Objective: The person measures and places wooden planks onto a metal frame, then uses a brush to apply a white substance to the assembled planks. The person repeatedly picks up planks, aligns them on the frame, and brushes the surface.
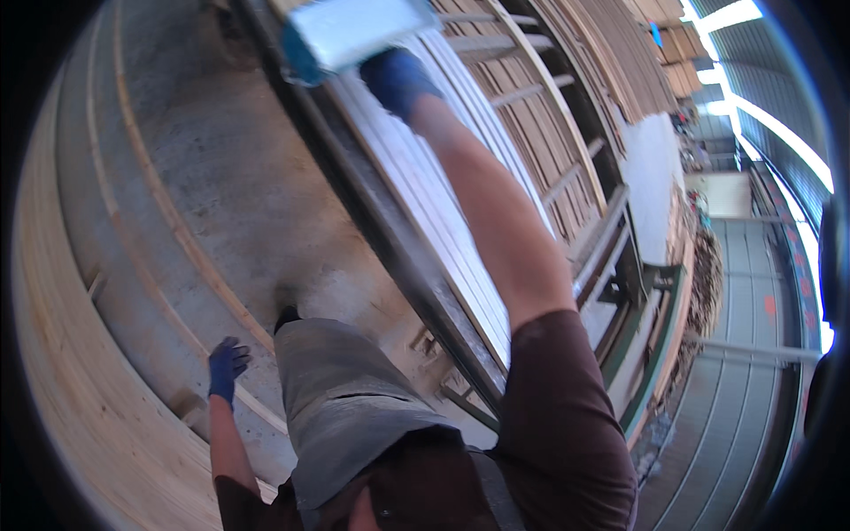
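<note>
My right hand [400, 81], in a dark blue glove, reaches far out over a row of pale wooden strips [425, 208] lying side by side on a dark metal-edged bench. It is closed at the near edge of a box-shaped thing [359, 34], whitish on top with blue ends, which rests on or just above the strips. Blur hides its exact kind, and my fingers are partly hidden. My left hand [228, 365], gloved likewise, hangs low beside my grey apron [345, 380]. Its fingers are loosely extended, and nothing is in them.
The bench's dark rail [354, 190] runs diagonally between me and the strips. Beyond are wooden slats on a frame [531, 88] and stacked boards [611, 62]. A green metal frame [651, 354] stands at right. Long timber [97, 380] lies along the left, with thin battens [168, 212] beside it.
</note>
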The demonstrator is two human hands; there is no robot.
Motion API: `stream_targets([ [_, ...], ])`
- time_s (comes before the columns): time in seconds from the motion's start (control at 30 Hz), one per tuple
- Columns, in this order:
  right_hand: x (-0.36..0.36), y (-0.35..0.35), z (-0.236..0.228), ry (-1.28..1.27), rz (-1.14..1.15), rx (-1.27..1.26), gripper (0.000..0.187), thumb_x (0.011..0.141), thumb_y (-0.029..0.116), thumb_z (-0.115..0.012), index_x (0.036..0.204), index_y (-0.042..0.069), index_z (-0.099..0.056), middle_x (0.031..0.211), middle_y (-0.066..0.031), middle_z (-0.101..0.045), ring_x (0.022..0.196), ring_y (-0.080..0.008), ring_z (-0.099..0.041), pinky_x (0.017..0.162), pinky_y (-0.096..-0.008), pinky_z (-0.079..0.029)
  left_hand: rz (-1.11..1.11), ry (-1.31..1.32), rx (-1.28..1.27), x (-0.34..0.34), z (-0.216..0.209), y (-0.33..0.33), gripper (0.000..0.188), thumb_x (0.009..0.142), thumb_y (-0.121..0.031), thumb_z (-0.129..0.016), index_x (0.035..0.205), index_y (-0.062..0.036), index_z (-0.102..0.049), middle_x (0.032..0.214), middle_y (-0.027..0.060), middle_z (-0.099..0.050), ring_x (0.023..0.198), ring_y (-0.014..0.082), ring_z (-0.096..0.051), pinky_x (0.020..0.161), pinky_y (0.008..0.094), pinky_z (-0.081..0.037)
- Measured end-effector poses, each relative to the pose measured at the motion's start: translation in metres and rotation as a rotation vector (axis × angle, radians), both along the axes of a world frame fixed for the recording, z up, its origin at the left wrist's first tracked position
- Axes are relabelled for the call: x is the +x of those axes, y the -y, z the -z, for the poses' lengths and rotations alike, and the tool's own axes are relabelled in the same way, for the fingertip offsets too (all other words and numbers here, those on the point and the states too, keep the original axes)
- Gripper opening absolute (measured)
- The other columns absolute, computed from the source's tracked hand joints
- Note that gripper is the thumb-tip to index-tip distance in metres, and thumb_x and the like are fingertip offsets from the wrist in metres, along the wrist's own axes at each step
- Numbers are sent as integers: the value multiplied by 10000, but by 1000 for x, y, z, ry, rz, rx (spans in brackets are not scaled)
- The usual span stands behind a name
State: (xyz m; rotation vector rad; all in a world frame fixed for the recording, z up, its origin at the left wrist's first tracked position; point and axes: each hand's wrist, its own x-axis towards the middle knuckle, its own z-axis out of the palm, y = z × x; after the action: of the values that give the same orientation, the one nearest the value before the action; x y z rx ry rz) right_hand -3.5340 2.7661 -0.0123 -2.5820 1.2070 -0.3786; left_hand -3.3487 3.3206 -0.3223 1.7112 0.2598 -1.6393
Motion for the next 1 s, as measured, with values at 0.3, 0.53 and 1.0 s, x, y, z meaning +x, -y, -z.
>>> stream_targets([
  [0.3, -186, -124, 21, -106, 50, 142, 349, 945, 348, -559, 1045, 48, -707, 1035, -233, -697, 969, -395, -664, 865, -446, -527, 44, 22, 65, -5, 14, -58, 503, 967, -505, -537, 1276, -110, -581, 1072, 121, -713, 833, 217, -696, 719, 349, -523],
  [0.53, -512, -365, 31, 151, 390, 531, 338, 918, 197, -644, 1218, 42, -630, 1196, -161, -662, 1096, -288, -625, 949, -375, -495, 303, -142, 194, -108, 41, -80, 448, 971, -494, -522, 1233, -134, -572, 972, 85, -724, 762, 210, -681, 640, 366, -492],
  [1.0, -630, -411, 4, 329, 639, 412, 261, 810, 204, -722, 1018, 46, -725, 924, -187, -722, 844, -388, -690, 750, -422, -546, 313, 94, 73, -147, -4, -72, 419, 990, -480, -490, 1162, -117, -609, 919, 126, -730, 668, 227, -684, 569, 369, -516],
])
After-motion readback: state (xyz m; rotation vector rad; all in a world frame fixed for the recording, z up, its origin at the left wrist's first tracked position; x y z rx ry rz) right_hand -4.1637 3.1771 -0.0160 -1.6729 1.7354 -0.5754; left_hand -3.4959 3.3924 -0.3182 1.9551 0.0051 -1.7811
